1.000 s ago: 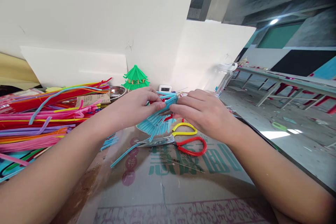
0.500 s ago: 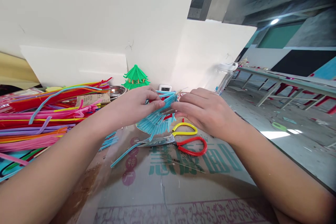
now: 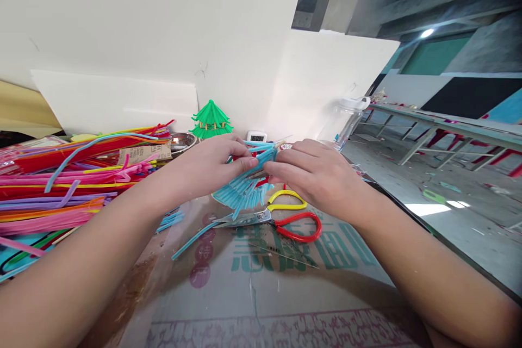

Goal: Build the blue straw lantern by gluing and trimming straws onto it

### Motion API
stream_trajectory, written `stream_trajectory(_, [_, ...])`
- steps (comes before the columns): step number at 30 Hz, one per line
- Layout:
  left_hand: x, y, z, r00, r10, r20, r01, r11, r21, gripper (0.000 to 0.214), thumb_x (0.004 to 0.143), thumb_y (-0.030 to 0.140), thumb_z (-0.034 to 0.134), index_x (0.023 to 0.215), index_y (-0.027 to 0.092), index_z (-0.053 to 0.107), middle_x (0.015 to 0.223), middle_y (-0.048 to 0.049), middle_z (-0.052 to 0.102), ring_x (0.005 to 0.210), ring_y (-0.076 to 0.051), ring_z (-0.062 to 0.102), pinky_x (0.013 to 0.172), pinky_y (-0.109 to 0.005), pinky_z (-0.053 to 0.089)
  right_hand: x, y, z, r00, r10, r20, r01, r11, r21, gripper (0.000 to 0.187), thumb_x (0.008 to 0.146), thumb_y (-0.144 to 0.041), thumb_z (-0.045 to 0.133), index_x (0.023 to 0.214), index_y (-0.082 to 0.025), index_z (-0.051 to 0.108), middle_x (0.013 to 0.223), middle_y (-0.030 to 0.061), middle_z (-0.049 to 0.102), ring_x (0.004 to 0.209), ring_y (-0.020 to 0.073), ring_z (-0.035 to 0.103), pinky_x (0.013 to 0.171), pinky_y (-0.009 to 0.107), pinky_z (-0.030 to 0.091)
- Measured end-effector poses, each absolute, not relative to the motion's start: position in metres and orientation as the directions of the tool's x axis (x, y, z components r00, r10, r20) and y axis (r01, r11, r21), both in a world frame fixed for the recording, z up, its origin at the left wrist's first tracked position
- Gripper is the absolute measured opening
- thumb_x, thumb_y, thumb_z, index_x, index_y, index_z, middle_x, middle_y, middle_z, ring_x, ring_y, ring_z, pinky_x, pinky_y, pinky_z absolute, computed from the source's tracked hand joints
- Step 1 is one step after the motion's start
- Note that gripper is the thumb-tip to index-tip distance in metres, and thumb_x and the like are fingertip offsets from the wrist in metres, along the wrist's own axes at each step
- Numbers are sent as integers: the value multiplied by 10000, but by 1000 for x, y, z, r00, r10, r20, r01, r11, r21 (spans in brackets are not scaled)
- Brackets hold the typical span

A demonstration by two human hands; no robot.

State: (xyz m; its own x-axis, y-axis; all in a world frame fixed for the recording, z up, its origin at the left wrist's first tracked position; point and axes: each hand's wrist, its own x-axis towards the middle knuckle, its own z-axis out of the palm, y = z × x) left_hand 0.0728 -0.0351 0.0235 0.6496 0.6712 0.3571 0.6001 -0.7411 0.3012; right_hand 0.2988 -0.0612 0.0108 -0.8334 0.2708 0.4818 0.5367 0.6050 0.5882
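Observation:
Both hands meet over the table's middle on a fan-shaped piece of blue pipe cleaners (image 3: 243, 190). My left hand (image 3: 212, 166) pinches its upper edge with thumb and forefinger. My right hand (image 3: 316, 174) is closed on the same piece from the right, its fingertips against the blue tips. The lower blue ends hang down towards scissors (image 3: 277, 217) with one yellow and one red handle, which lie on the cardboard sheet (image 3: 265, 283). A single blue pipe cleaner (image 3: 191, 242) and some short blue pieces (image 3: 169, 221) lie left of the scissors.
A big pile of coloured pipe cleaners (image 3: 69, 179) fills the left side. A green pipe-cleaner pagoda (image 3: 211, 119), a metal bowl (image 3: 182, 142), a small white timer (image 3: 256, 136) and a clear jar (image 3: 346, 119) stand before white boards. The table edge runs down the right.
My right hand drew back slightly half a second ago and has closed in on the blue piece again. The left hand has hardly moved.

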Motion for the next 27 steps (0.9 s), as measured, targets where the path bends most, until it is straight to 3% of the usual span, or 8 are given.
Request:
stream_trajectory(6, [72, -34, 23, 643, 678, 356, 608, -735, 300, 377, 932, 444, 405, 914, 230, 715, 970, -12, 654, 901, -180, 604, 728, -269, 439, 298, -60, 9, -830, 265, 491, 535, 630, 564, 142, 937, -247, 498, 978, -187, 619, 794, 37, 620, 789, 182, 521, 702, 316, 367])
stream_trajectory(13, [67, -32, 21, 606, 717, 345, 618, -698, 363, 419, 913, 517, 391, 947, 249, 711, 992, -2, 666, 930, -199, 606, 747, -274, 445, 299, -60, 12, -779, 201, 594, 536, 704, 465, 195, 931, -293, 519, 1042, -154, 601, 937, 87, 659, 853, 184, 572, 728, 308, 419])
stream_trajectory(27, [70, -34, 23, 626, 703, 338, 614, -711, 342, 393, 921, 467, 391, 924, 237, 708, 1008, -20, 659, 954, -202, 596, 793, -289, 436, 294, -62, 9, -805, 304, 510, 567, 647, 510, 165, 944, -236, 480, 1017, -170, 613, 866, 62, 643, 842, 193, 531, 727, 314, 379])
